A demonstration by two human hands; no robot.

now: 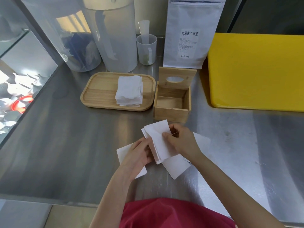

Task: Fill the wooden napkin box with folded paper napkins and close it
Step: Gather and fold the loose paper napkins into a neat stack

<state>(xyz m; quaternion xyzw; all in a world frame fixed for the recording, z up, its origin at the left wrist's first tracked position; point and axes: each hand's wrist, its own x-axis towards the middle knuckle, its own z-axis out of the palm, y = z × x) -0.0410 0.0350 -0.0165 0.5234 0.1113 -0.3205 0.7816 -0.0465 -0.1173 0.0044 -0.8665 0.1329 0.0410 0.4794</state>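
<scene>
Steel counter (65, 145): both hands (158, 145) hold napkins (158, 142) before box (171, 104).

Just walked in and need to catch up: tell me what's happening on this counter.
A person is folding napkins over the steel counter, the left hand and right hand both gripping a small bunch. The box stands open and empty, its lid tipped up. A stack waits on the tray beside it.
</scene>
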